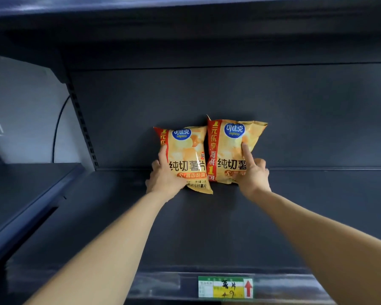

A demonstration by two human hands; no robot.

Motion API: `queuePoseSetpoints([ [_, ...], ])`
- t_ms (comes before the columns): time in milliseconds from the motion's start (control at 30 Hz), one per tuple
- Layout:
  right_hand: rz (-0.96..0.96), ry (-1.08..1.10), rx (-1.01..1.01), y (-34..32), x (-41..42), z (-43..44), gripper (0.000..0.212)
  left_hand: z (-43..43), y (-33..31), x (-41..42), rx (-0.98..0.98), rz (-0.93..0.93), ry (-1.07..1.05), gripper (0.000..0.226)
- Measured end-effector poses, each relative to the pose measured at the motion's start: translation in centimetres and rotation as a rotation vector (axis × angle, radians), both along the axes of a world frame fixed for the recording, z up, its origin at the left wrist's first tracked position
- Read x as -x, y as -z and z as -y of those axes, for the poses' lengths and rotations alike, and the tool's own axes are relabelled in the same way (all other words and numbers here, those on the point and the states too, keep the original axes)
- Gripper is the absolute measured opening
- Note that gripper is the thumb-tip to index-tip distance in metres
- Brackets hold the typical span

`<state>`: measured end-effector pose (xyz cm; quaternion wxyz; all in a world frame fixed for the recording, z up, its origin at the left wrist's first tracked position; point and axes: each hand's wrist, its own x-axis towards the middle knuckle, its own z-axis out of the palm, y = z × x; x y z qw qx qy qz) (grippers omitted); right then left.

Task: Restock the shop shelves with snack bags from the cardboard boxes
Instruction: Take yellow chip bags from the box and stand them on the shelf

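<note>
Two yellow snack bags with red stripes stand side by side at the back of a dark shelf (229, 227), leaning on the back panel. My left hand (164, 176) grips the left bag (188, 150) at its lower left edge, thumb on the front. My right hand (252, 172) holds the right bag (229, 146) at its lower right, with the index finger stretched up across the front. Both bags touch each other. No cardboard box is in view.
A price label (226, 287) with a red arrow sits on the shelf's front rail. Another dark shelf (26, 190) lies to the left at a similar height, beside a slotted upright (81, 119). An upper shelf (185, 5) overhangs the top.
</note>
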<state>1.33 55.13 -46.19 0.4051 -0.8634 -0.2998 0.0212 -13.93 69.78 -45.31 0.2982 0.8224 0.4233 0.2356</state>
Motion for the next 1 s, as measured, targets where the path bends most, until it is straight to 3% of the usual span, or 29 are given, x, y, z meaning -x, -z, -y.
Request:
queuePoseSetpoints([
  [133, -0.04, -0.028, -0.02, 0.0, 0.4, 0.2, 0.082, -0.9, -0.1, -0.3, 0.099, 0.072, -0.052, 0.108],
  [300, -0.043, -0.055, -0.024, -0.2, 1.2, 0.7, 0.084, -1.5, -0.1, -0.4, -0.069, 0.069, -0.128, 0.091],
  [467, -0.002, -0.055, 0.028, -0.6, 1.9, 1.3, 0.079, -1.6, 0.3, -0.3, -0.042, 0.049, -0.147, 0.084],
  [600, 0.079, -0.051, 0.063, -1.4, 3.1, 2.1, 0.07, -0.9, -0.4, 0.1, 0.025, 0.047, -0.174, 0.094],
  [700, 0.114, -0.065, 0.046, -2.2, 4.5, 3.1, 0.058, 0.5, -1.9, 1.1, -0.053, 0.078, -0.184, 0.088],
  [800, 0.151, -0.086, 0.06, -3.1, 6.2, 4.8, 0.047, 3.3, -3.6, 2.4, -0.145, 0.113, -0.065, 0.066],
  [1000, 0.187, -0.094, 0.116, -4.0, 9.4, 12.2, 0.034, 12.7, -4.5, 4.6, -0.241, 0.103, 0.386, 0.035],
])
